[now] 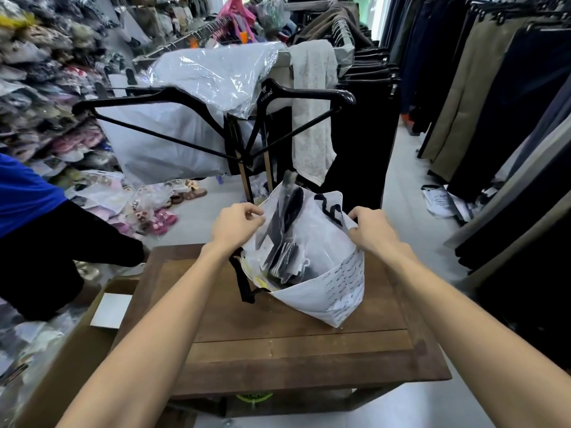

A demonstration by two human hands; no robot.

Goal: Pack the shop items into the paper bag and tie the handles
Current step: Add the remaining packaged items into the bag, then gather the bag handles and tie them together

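The white paper bag (pixel 324 282) stands on the brown wooden table (pixel 278 350), a little past the middle, and it leans a bit to the right. It is already full. Flat packets in clear plastic (pixel 287 236), with dark things inside them, stick up out of the top. So the packing looks mostly done, as far as can be seen. The left hand (pixel 236 225) has its fingers curled and pinches the top edge of the bag or the clear plastic on the left side; which one it is cannot be told for sure. The right hand (pixel 372 228) has its fingers curled too and grips the top edge of the bag on the right side. Both hands hold the mouth of the bag, one on each side. A black strap (pixel 244 279) hangs down the left side of the bag and touches the table. It looks like a handle, and it is loose, not tied. The other handle may be the black squiggle (pixel 330 208) near the right hand, but that is hard to tell. So the tying is not done yet. What is left, I think, is to push the packets down, pull the top shut and tie the handles together. Behind the table are black hangers (pixel 173 97) and clothes on racks.
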